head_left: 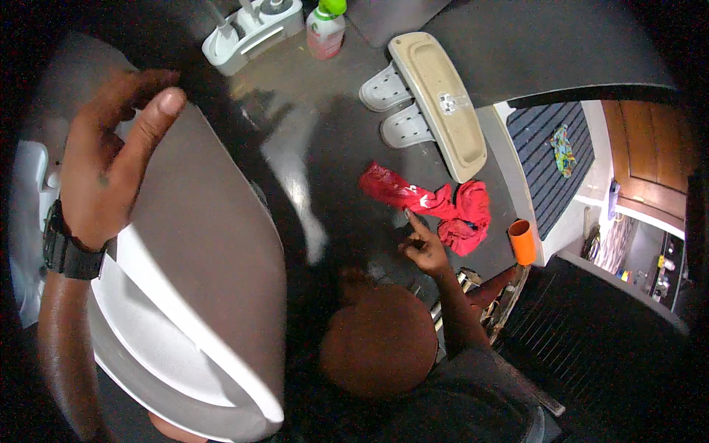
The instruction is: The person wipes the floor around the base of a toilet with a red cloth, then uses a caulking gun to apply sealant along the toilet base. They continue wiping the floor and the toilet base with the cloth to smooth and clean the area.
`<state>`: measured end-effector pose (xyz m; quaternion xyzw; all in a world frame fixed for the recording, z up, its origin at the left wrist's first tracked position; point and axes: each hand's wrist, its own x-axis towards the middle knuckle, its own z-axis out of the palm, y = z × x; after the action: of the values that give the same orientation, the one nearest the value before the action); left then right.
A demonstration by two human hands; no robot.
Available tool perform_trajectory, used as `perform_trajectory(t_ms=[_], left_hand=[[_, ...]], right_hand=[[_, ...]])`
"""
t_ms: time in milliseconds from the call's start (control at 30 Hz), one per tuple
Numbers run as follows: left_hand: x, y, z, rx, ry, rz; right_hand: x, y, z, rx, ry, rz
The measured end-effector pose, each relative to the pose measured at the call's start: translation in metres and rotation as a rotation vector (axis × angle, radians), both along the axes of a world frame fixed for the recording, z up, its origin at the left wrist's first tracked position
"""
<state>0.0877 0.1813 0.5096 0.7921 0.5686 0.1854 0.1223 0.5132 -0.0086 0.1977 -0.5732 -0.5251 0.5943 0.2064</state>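
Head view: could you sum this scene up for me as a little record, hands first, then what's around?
Left hand: raised beside the white fixture, nothing visible in its grasp
Left wrist: black watch
Right hand: index finger extended close to the red cloth; contact unclear
Beyond the cloth: beige tray, pale perforated shoes partly behind it
Top of view: white brush caddy, green-capped bottle
Right side: orange cup, striped mat bearing a colourful cloth

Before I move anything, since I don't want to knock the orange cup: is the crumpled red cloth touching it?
Apart: the head view shows grey floor between the crumpled red cloth and the orange cup.
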Motion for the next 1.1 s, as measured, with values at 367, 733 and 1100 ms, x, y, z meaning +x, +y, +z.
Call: perform_trajectory(t_ms=[367, 733, 1100], left_hand=[[0.038, 0.012, 0.007, 0.166, 0.756, -0.452], [0.264, 0.019, -0.184, -0.633, 0.614, -0.428], [0.226, -0.08, -0.346, -0.567, 0.706, -0.504]], right_hand=[[-0.044, 0.019, -0.057, 0.248, 0.008, -0.233], [-0.055, 0.02, -0.021, 0.206, -0.778, 0.031], [-0.034, 0.028, -0.019, 0.332, -0.881, 0.311]])
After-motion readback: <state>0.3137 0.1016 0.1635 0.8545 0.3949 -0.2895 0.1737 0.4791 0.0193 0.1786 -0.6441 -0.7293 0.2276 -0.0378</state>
